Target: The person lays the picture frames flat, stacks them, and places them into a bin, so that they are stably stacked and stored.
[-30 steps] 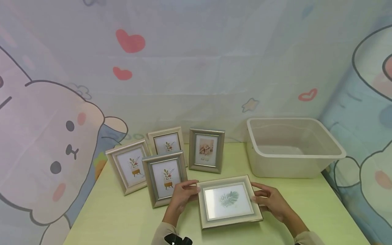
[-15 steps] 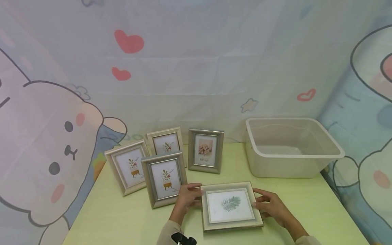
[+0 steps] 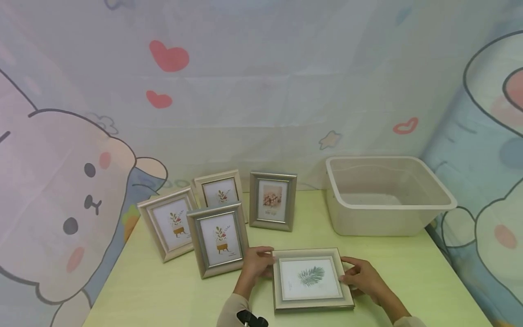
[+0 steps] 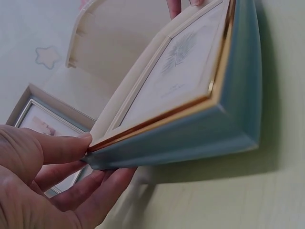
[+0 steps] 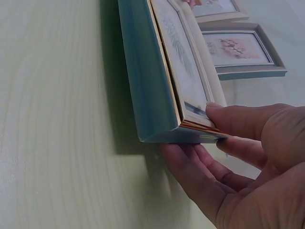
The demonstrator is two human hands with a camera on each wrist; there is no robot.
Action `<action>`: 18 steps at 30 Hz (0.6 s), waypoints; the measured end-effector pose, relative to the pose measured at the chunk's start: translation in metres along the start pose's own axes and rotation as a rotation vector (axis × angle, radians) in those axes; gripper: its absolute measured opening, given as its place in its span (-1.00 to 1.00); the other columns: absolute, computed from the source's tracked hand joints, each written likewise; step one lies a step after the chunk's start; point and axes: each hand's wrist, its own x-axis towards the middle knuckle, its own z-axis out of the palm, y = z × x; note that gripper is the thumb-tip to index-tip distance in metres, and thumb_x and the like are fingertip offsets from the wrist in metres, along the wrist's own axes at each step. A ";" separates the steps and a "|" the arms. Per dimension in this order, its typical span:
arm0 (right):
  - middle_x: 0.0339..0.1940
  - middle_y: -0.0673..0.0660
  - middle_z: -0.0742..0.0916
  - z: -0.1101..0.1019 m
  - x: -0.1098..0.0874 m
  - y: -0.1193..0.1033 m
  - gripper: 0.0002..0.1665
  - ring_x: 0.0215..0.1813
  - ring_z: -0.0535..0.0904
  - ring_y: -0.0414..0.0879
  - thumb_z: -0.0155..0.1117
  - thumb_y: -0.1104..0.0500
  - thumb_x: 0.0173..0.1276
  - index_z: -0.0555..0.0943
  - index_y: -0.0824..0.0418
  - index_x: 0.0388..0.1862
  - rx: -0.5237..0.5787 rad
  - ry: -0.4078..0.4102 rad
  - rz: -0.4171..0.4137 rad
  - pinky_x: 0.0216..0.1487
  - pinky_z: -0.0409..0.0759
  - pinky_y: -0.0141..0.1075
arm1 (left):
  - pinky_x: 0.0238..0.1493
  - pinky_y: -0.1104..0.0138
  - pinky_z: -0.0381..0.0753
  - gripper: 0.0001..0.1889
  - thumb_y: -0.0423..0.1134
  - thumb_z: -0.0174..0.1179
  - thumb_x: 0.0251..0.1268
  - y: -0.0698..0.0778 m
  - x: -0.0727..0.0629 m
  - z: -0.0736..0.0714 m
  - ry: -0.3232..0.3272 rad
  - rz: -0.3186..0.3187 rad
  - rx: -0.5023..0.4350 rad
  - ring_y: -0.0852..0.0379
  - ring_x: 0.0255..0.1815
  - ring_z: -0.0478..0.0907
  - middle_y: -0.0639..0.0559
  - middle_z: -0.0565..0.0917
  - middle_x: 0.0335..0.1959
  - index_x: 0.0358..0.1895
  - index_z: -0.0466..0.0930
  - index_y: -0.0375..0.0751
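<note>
Both hands hold a cream picture frame (image 3: pixel 347 290) with a green fern-leaf print, face up and close over the table. My left hand (image 3: pixel 256 267) pinches its left edge, thumb on the front border and fingers beneath, as the left wrist view shows. On the opposite edge my right hand (image 3: pixel 365 279) grips the same way, its thumb (image 5: pixel 233 118) on the border. The left wrist view shows the frame's blue-green side (image 4: pixel 190 140) and a gold inner line. A silver-grey frame (image 3: pixel 195 240) with a potted-plant print stands right beside my left hand.
A cream frame (image 3: pixel 155 222) stands at left, another cream frame (image 3: pixel 200 186) behind it, partly hidden. A grey-brown frame (image 3: pixel 254 200) with a flower photo stands further back. The beige plastic bin (image 3: pixel 376 222) sits at the back right of the light green table (image 3: pixel 163 295), before a cartoon-print backdrop (image 3: pixel 265 113).
The fern frame has moved slightly right and nearer my body, and turned a little straighter, with both hands still holding it. The standing frames and bin stay in place; the view shifted slightly.
</note>
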 end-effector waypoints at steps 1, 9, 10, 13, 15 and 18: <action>-0.26 0.19 0.63 0.000 0.000 0.000 -0.11 -0.32 0.64 -0.04 0.39 0.29 0.27 0.18 0.52 0.47 -0.008 0.008 0.003 -0.30 0.76 -0.09 | -0.51 0.23 0.72 -0.60 -0.46 0.35 0.14 -0.001 0.000 0.001 0.003 0.000 0.004 0.14 -0.41 0.63 -0.19 0.69 -0.21 0.10 0.64 -0.45; -0.30 0.21 0.66 0.008 -0.002 0.000 -0.18 -0.33 0.62 -0.04 0.41 0.38 0.17 0.32 0.50 0.40 -0.089 0.122 0.052 -0.35 0.76 -0.09 | -0.52 0.22 0.72 -0.63 -0.51 0.34 0.12 -0.007 0.002 0.005 -0.020 0.018 0.015 0.12 -0.41 0.61 -0.18 0.66 -0.24 0.04 0.65 -0.50; -0.31 0.20 0.66 0.010 -0.002 -0.001 -0.19 -0.34 0.62 -0.04 0.42 0.40 0.15 0.35 0.49 0.38 -0.108 0.146 0.063 -0.37 0.75 -0.11 | -0.52 0.22 0.73 -0.64 -0.51 0.34 0.11 -0.008 0.003 0.006 -0.018 0.021 0.022 0.12 -0.42 0.61 -0.18 0.66 -0.25 0.04 0.65 -0.50; -0.35 0.18 0.64 0.015 -0.001 -0.005 -0.22 -0.37 0.59 -0.04 0.42 0.42 0.09 0.41 0.47 0.34 -0.156 0.196 0.085 -0.42 0.73 -0.15 | -0.49 0.25 0.71 -0.66 -0.51 0.35 0.09 -0.010 0.004 0.008 0.013 0.045 0.073 0.13 -0.40 0.60 -0.17 0.68 -0.27 0.00 0.68 -0.49; -0.36 0.17 0.62 0.018 0.000 -0.007 -0.23 -0.39 0.58 -0.04 0.42 0.43 0.08 0.43 0.46 0.33 -0.182 0.213 0.094 -0.44 0.72 -0.17 | -0.47 0.26 0.69 -0.68 -0.50 0.37 0.06 -0.010 0.006 0.010 0.050 0.086 0.136 0.11 -0.39 0.61 -0.18 0.70 -0.30 -0.04 0.70 -0.47; -0.36 0.18 0.61 0.022 0.001 -0.010 -0.23 -0.39 0.58 -0.03 0.41 0.43 0.08 0.43 0.45 0.33 -0.206 0.231 0.111 -0.46 0.71 -0.18 | -0.43 0.29 0.64 -0.71 -0.48 0.38 0.02 -0.011 0.008 0.012 0.107 0.141 0.249 0.08 -0.37 0.63 -0.16 0.72 -0.34 -0.11 0.74 -0.43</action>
